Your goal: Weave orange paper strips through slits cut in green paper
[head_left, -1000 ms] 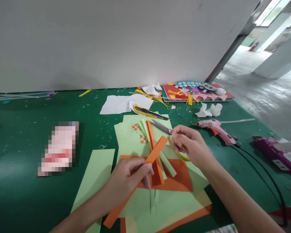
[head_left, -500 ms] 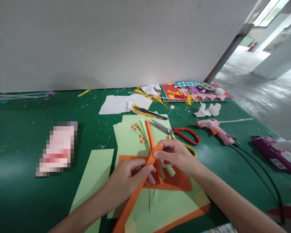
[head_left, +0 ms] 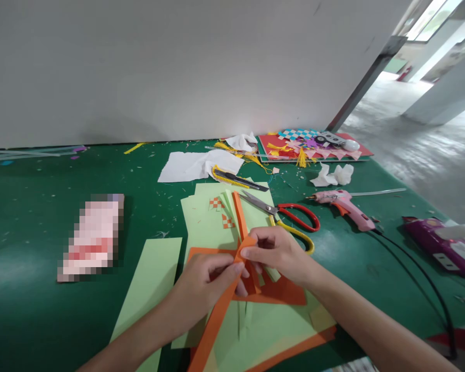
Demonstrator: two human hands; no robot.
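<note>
My left hand pinches a long orange paper strip partway along, and the strip's lower part runs down toward me. The fingers of my right hand are closed on the strip's upper end, which looks folded over between both thumbs. Beneath the hands lie more orange and pale green strips on an orange paper sheet. Light green sheets are stacked under that, with two small orange-and-white checked woven pieces on top. Scissors with one red and one yellow handle rest just beyond my right hand.
A yellow utility knife lies by white tissue. To the right are a pink glue gun, its black cable and a purple power strip. A pixelated pink item sits left. Paper crafts lie on a red board at the back.
My right hand has moved slightly down and toward my left hand, bringing the strip's upper end with it. The strip's lower end has swung a little to the right.
</note>
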